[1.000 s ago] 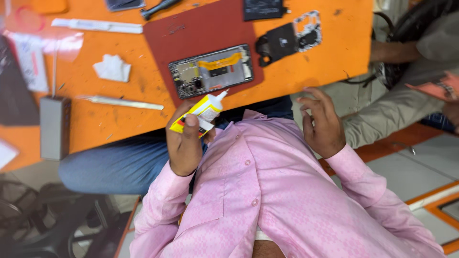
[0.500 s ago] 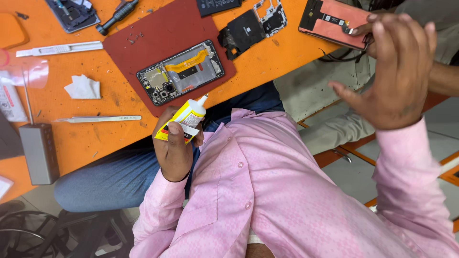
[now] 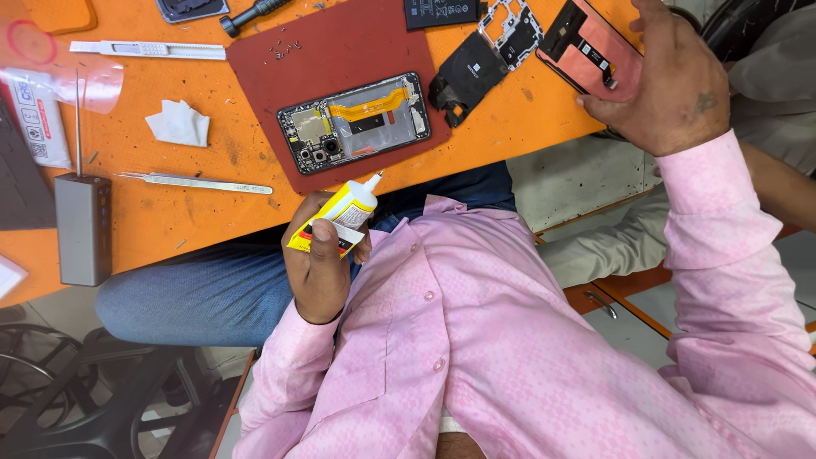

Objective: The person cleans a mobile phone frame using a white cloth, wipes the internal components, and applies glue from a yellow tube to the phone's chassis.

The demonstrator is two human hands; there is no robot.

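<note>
My left hand point(image 3: 319, 263) is closed around a small yellow glue tube with a white nozzle point(image 3: 344, 212), held just off the near edge of the orange surface point(image 3: 204, 221) with its tip aimed at the opened black phone body point(image 3: 353, 123) lying on the dark red mat point(image 3: 331, 59). My right hand point(image 3: 659, 85), fingers loosely curled, rests on the salmon-coloured phone panel point(image 3: 586, 51) at the far right edge of the surface. I judge that the panel could slip over that edge if my grip is careless, and that squeezing the tube too hard could spill glue onto the exposed boards or my pink shirt point(image 3: 476, 340).
</note>
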